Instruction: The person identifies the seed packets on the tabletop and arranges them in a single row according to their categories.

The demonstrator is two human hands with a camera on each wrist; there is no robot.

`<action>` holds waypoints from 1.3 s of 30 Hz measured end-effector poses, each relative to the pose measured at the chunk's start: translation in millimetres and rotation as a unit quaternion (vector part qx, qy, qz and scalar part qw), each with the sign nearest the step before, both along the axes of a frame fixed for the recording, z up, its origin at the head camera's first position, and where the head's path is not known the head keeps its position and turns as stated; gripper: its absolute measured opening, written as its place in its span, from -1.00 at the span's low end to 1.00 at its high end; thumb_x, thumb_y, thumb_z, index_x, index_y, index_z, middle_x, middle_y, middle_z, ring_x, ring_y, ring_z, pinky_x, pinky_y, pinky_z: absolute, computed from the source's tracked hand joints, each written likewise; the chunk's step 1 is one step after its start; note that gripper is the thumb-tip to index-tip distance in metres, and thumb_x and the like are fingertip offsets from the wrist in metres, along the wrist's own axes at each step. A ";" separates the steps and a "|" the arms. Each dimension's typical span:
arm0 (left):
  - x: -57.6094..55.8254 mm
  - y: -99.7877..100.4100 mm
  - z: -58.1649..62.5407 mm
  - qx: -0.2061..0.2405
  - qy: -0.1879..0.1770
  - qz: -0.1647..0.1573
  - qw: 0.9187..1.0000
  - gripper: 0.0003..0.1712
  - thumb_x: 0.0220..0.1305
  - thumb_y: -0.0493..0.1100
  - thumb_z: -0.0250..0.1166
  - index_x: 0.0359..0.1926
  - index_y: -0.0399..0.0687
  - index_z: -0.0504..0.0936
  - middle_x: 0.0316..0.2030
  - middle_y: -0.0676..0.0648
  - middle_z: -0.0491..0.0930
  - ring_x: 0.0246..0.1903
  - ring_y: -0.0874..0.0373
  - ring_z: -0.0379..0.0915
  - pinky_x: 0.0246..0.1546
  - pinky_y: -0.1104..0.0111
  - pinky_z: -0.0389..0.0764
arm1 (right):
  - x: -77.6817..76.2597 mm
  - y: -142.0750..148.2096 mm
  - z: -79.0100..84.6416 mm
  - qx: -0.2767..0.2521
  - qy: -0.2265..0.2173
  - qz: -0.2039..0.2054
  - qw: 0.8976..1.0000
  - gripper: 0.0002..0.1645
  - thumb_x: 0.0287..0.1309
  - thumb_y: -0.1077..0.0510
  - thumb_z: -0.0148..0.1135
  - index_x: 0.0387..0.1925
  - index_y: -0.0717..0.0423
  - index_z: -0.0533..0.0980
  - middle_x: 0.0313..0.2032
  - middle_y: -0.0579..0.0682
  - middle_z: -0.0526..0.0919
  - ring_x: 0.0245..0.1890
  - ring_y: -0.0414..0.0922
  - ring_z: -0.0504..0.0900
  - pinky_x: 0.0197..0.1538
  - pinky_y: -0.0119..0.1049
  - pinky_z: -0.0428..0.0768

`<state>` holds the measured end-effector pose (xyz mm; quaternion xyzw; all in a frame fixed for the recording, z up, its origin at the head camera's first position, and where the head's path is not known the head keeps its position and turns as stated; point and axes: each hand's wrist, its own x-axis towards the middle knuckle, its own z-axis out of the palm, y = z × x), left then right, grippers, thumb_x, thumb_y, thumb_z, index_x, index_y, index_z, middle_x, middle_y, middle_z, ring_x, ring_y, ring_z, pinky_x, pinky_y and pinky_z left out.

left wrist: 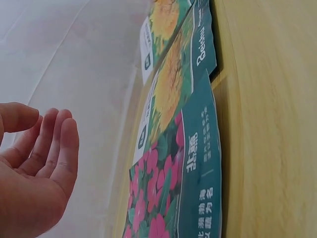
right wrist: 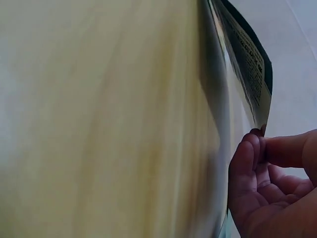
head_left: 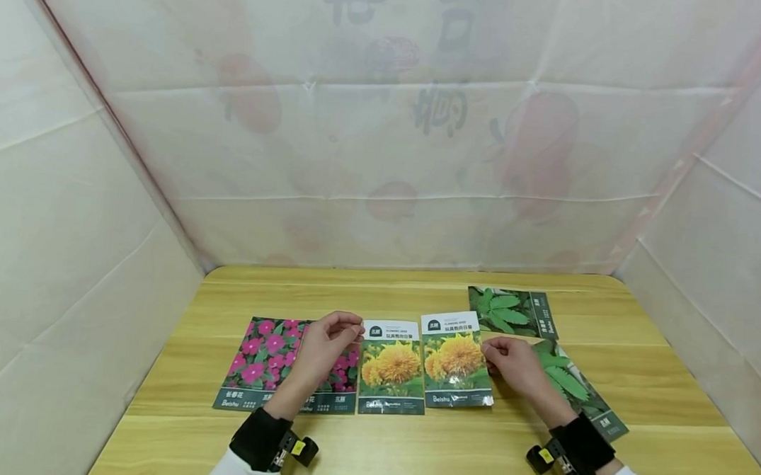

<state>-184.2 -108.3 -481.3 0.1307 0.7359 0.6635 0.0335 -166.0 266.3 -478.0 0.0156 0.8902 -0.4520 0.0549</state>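
My right hand (head_left: 515, 364) pinches the right edge of a seed packet with a yellow flower (head_left: 456, 365). In the right wrist view, thumb and fingertips (right wrist: 257, 136) meet on that packet's edge, and it stands lifted off the wood. Beside it lies a second yellow-flower packet (head_left: 392, 369). My left hand (head_left: 323, 345) hovers over the join between this one and the pink-flower packets (head_left: 267, 353). Its fingers (left wrist: 69, 144) are loosely bent with nothing between them, as the left wrist view shows. Part of the nearer pink-flower packet is hidden under the left hand and wrist.
Two packets with green leaves lie on the right, one sideways at the back (head_left: 505, 310) and one slanted (head_left: 593, 403), partly behind my right hand. The wooden table (head_left: 174, 427) is enclosed by pale cloth walls (head_left: 384, 153) at the back and both sides.
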 end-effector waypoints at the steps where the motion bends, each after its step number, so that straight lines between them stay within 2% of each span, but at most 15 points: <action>1: 0.0 -0.1 -0.2 -0.002 0.002 0.002 1.000 -0.43 0.52 0.15 0.22 0.28 -0.18 0.54 0.09 -0.24 0.62 0.07 -0.12 0.61 0.06 0.17 0.68 | 0.2 0.0 -0.3 0.004 -0.002 0.000 1.000 -0.69 0.52 0.21 0.16 0.03 0.41 0.63 -0.34 0.02 0.70 -0.34 -0.11 0.69 -0.24 -0.23 0.71; 3: 2.7 1.2 8.8 0.007 -0.007 0.009 1.000 -0.47 0.53 0.07 0.25 0.25 -0.25 0.55 0.08 -0.32 0.62 0.06 -0.22 0.59 0.05 0.09 0.68 | 0.4 0.2 -0.9 0.012 -0.002 0.000 1.000 -0.70 0.52 0.21 0.15 0.02 0.38 0.64 -0.35 0.02 0.69 -0.33 -0.10 0.68 -0.24 -0.22 0.68; 7: 8.8 5.0 29.4 0.018 -0.039 0.028 0.999 -0.70 0.53 -0.20 0.24 0.14 -0.28 0.62 0.05 -0.41 0.61 0.05 -0.34 0.57 0.04 -0.03 0.67 | 0.3 1.3 -2.8 0.033 0.001 0.005 0.999 -0.74 0.53 0.20 0.14 -0.08 0.27 0.69 -0.38 -0.02 0.68 -0.36 -0.11 0.63 -0.25 -0.23 0.60; 11: 10.2 6.2 35.4 0.016 -0.065 0.038 0.997 -0.77 0.53 -0.27 0.22 0.11 -0.21 0.65 0.04 -0.35 0.64 0.05 -0.28 0.59 0.06 0.02 0.67 | 0.5 2.4 -4.4 0.054 0.004 0.016 0.998 -0.76 0.52 0.22 0.14 -0.14 0.23 0.70 -0.38 -0.05 0.68 -0.36 -0.14 0.63 -0.24 -0.21 0.60; 19: 9.6 5.9 30.6 0.015 -0.058 0.040 0.997 -0.76 0.52 -0.31 0.22 0.11 -0.24 0.65 0.05 -0.38 0.63 0.06 -0.33 0.58 0.07 -0.01 0.66 | 1.8 2.0 -4.1 0.090 0.018 0.029 0.995 -0.73 0.41 0.23 0.25 0.03 0.26 0.69 -0.18 -0.01 0.75 -0.19 -0.06 0.70 -0.10 -0.07 0.67; 24: 8.8 6.2 29.6 0.015 -0.062 0.041 0.997 -0.76 0.52 -0.32 0.21 0.12 -0.27 0.65 0.04 -0.39 0.63 0.07 -0.36 0.57 0.07 -0.02 0.66 | 2.2 1.8 -3.0 0.095 0.019 0.037 0.995 -0.75 0.40 0.24 0.25 0.00 0.25 0.71 -0.22 -0.04 0.75 -0.25 -0.13 0.67 -0.16 -0.14 0.61; 27: 9.0 6.9 30.5 0.015 -0.063 0.046 0.997 -0.74 0.52 -0.30 0.22 0.13 -0.31 0.63 0.03 -0.36 0.64 0.05 -0.30 0.60 0.06 0.03 0.68 | 2.8 0.5 -1.4 0.101 0.022 0.041 0.994 -0.78 0.40 0.24 0.26 -0.05 0.21 0.73 -0.27 -0.07 0.74 -0.32 -0.17 0.63 -0.21 -0.18 0.56; 31: 10.1 5.9 31.4 0.017 -0.054 0.041 0.998 -0.71 0.53 -0.26 0.23 0.16 -0.31 0.62 0.05 -0.35 0.64 0.05 -0.29 0.60 0.07 0.03 0.68 | 4.4 -0.9 3.4 0.110 0.025 0.041 0.993 -0.80 0.41 0.20 0.27 -0.11 0.17 0.75 -0.29 -0.08 0.74 -0.35 -0.19 0.61 -0.24 -0.21 0.52; 36: 9.5 1.4 24.2 0.020 -0.017 0.023 0.999 -0.65 0.54 -0.13 0.24 0.17 -0.28 0.60 0.05 -0.37 0.62 0.05 -0.31 0.58 0.04 0.03 0.69 | 4.8 12.9 9.3 0.112 0.045 0.038 0.992 -0.68 0.47 0.09 0.22 0.00 0.24 0.71 -0.16 0.07 0.76 -0.25 -0.07 0.68 -0.21 -0.16 0.58; 38: 4.8 -2.7 11.6 0.021 0.005 0.014 1.000 -0.62 0.56 -0.10 0.22 0.20 -0.28 0.58 0.06 -0.34 0.62 0.05 -0.24 0.59 0.02 0.09 0.70 | 1.0 28.6 1.9 0.129 0.071 0.039 0.988 -0.59 0.53 0.00 0.16 0.09 0.25 0.67 -0.10 0.11 0.74 -0.22 -0.05 0.68 -0.23 -0.15 0.57; 39: 3.0 -3.9 8.0 0.027 0.004 0.014 1.000 -0.61 0.55 -0.10 0.24 0.20 -0.28 0.58 0.06 -0.36 0.62 0.05 -0.24 0.59 0.01 0.09 0.71 | -1.8 38.1 -4.2 0.145 0.084 0.039 0.985 -0.54 0.57 -0.04 0.10 0.13 0.23 0.65 -0.08 0.09 0.73 -0.23 -0.07 0.67 -0.25 -0.16 0.56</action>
